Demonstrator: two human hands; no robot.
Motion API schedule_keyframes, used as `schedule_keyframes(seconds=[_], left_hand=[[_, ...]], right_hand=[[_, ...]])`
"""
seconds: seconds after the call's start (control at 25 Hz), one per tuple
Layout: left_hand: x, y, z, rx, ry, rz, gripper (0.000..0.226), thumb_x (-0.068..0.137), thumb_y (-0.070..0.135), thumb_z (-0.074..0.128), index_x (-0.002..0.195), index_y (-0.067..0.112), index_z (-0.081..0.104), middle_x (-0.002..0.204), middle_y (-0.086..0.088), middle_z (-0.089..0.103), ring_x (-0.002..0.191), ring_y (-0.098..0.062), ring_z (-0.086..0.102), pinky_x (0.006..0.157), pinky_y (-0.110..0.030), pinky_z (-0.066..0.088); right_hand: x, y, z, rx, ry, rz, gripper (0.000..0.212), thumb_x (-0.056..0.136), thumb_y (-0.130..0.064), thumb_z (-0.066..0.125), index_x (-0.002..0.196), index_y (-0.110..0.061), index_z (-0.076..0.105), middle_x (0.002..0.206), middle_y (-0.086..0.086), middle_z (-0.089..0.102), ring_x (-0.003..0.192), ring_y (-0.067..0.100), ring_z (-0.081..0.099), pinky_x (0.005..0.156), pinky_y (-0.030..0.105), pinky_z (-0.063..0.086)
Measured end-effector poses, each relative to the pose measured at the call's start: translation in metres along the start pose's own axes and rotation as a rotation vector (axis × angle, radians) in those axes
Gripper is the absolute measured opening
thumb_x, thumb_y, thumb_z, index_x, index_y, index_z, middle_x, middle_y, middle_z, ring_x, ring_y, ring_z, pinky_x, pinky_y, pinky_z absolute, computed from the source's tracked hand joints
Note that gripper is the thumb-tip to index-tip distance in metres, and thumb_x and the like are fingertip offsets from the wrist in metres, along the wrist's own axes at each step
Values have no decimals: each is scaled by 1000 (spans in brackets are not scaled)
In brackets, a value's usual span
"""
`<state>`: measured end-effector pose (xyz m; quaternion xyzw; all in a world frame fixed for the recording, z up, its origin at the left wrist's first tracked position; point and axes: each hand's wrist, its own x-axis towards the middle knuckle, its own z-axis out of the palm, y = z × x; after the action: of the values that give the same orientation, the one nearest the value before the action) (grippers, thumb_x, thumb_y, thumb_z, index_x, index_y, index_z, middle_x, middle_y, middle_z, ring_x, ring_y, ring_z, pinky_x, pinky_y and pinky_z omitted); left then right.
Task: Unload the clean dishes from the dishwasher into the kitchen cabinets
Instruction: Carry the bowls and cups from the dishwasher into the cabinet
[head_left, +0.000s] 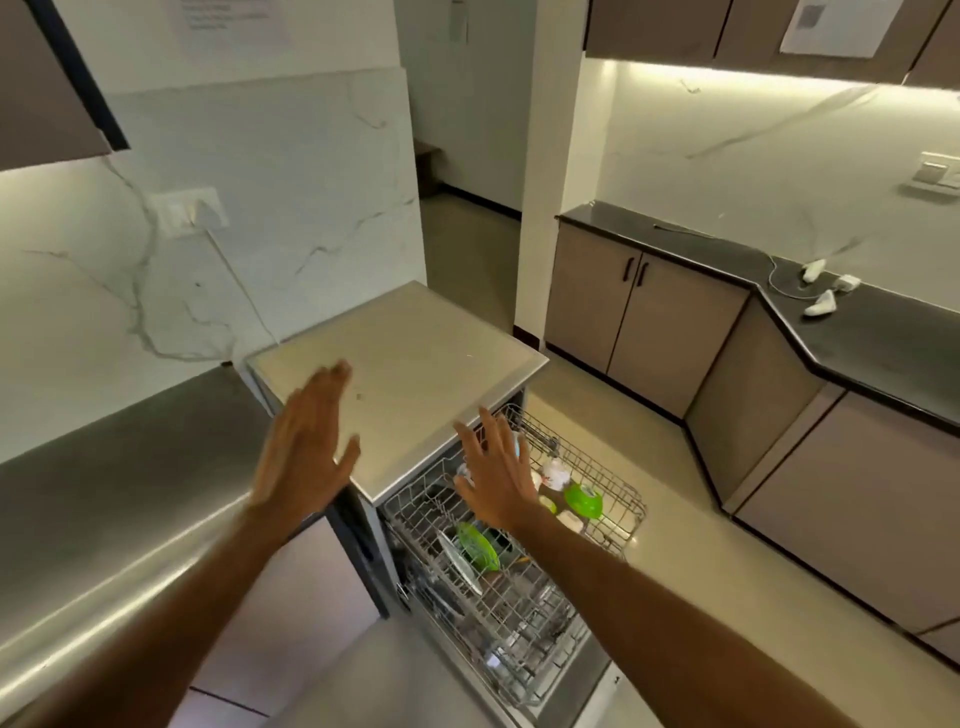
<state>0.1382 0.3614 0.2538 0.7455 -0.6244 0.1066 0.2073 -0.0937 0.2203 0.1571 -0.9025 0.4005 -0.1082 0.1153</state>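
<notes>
The dishwasher (410, 358) stands open below me with both wire racks pulled out. The upper rack (618, 483) holds a green bowl (584, 500) and white cups (555, 473). In the lower rack (519, 618), a green plate (478, 543) and a white plate (460, 564) stand on edge. My left hand (306, 447) hovers flat and open over the dishwasher's top. Over the upper rack, my right hand (498, 473) is spread open and holds nothing.
A steel counter (104, 499) runs along the left. Brown base cabinets (644, 312) with a black countertop (857, 332) line the right wall, with white chargers (821, 301) on it. Upper cabinets (727, 26) hang above. A doorway (467, 156) lies ahead.
</notes>
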Motion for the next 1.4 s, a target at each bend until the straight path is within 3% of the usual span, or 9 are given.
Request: schedule_keyframes(seconds=[0.12,0.24,0.44,0.56,0.64,0.88,1.04,1.2,1.4], left_hand=[[-13,27,82,-61,-217,52,97,95,29,65,165,15,1,172,-6,11,157,-27,23,127,-47,28],[-20,47,165,-158,-408,16,95,96,30,63,165,17,-2,172,-3,8,157,-22,20,127,-36,19],[-17,75,272,-251,-647,-39,94,97,38,62,165,18,-2,172,-3,12,157,-22,23,126,-36,28],[-3,100,310,-304,-722,-67,85,100,39,59,165,21,6,171,-1,14,154,-19,29,120,-33,36],[9,113,341,-361,-764,-128,75,101,37,59,163,24,18,166,0,28,146,-16,40,112,-30,44],[36,149,474,-406,-806,-399,47,100,29,62,145,28,49,140,4,55,124,-8,53,95,-20,50],[53,174,579,-250,-830,-511,57,99,35,61,151,18,43,148,-3,47,136,-24,49,102,-38,51],[62,187,639,14,-897,-491,83,93,56,62,157,14,31,160,-6,36,147,-26,35,109,-43,43],[58,190,663,234,-792,-466,83,81,76,59,138,15,56,135,-5,60,125,-27,54,92,-46,46]], right_hand=[[-39,60,37,-40,-115,141,82,97,-44,60,163,-32,13,174,15,0,159,43,8,126,66,14],[-69,111,64,-37,-201,300,85,92,-49,63,162,-29,20,173,14,11,158,40,16,125,63,22],[-86,171,84,7,-305,491,75,92,-46,61,158,-26,30,170,12,22,155,36,28,123,53,30],[-69,204,90,86,-328,564,66,94,-49,57,154,-27,40,163,5,38,146,29,44,116,49,40],[-52,229,109,183,-361,626,56,98,-51,53,148,-25,51,155,3,49,137,25,53,111,44,46],[11,321,221,544,-316,1012,42,100,-43,65,129,-13,70,132,6,71,122,24,65,103,31,45],[40,367,313,604,-318,1239,58,94,-49,71,131,-5,67,130,16,69,123,32,63,104,36,46],[57,374,366,574,-301,1383,81,82,-76,65,119,-4,67,118,18,72,111,37,68,96,44,55],[71,363,375,665,-292,1620,108,64,-87,68,142,-16,43,145,23,50,138,43,46,105,55,49]])
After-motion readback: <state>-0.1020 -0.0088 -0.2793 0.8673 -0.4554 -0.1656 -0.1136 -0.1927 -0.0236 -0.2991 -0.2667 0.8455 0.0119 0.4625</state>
